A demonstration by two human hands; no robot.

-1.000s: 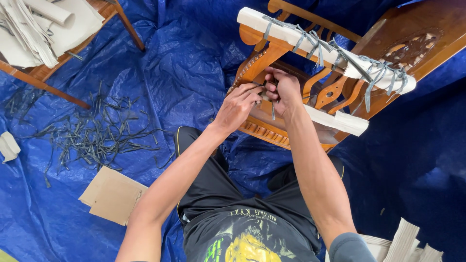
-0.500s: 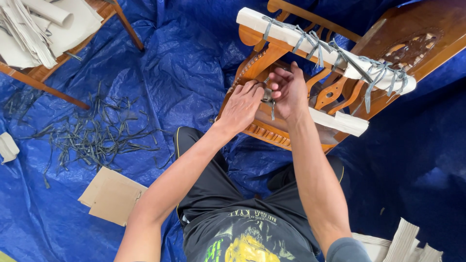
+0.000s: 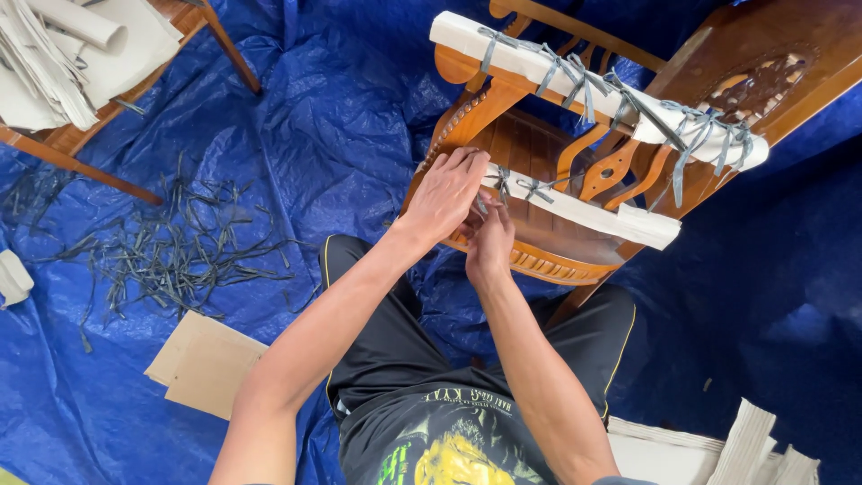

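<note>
Wooden chair (image 3: 539, 153) at 1 o'clock, upper rail padding (image 3: 530, 65) already tied; left hand (image 3: 446, 193) and right hand (image 3: 489, 241), fingers closed on a grey strap (image 3: 503, 184), at the lower white padding (image 3: 584, 211), judged partly tied.

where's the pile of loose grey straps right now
In the head view the loose grey straps lie scattered on the blue tarp at left, between the wooden table leg and the cardboard pieces.

The chair (image 3: 539, 242) lies on the tarp (image 3: 323, 135), in front of the person. Left of it lie loose strips (image 3: 171, 251); the cardboard (image 3: 202, 364) lies nearer.
</note>
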